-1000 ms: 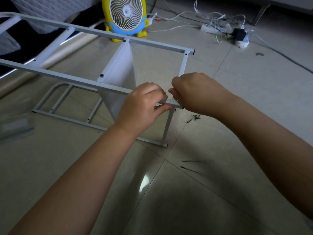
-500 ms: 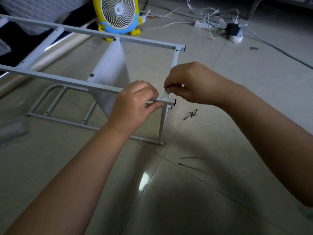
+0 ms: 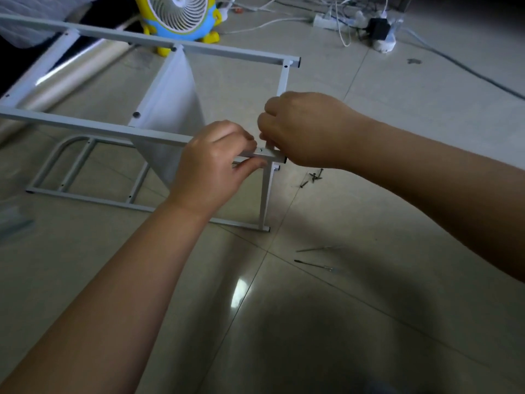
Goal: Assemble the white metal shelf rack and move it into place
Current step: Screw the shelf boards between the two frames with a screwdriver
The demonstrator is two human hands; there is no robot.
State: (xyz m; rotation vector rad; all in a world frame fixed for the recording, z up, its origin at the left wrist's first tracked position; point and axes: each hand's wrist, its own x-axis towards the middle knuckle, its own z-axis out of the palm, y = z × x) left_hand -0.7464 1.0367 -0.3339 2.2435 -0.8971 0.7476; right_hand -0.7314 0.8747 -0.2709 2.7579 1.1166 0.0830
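White rack frame point(image 3: 85, 126) on floor point(image 3: 397, 143), far end cut off left. Left hand point(image 3: 216, 163) fingers wrapped round near rail at corner. Right hand point(image 3: 306, 129) fingers curled over same corner; fingertips hidden, hold cannot tell.

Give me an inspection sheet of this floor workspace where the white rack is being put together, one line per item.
Surface: glossy tiled floor.
Job's things: white rack frame, partly assembled, resting on the floor; loose screws beside its near corner.
Clutter: two thin tools on the floor nearer the person; blurred plastic wrap at left.
Hands: left hand grips the near rail; right hand curled over the corner joint, what it holds hidden.
Cables: power strip with tangled white leads, far right.
Surroundings: yellow and blue fan behind the frame.
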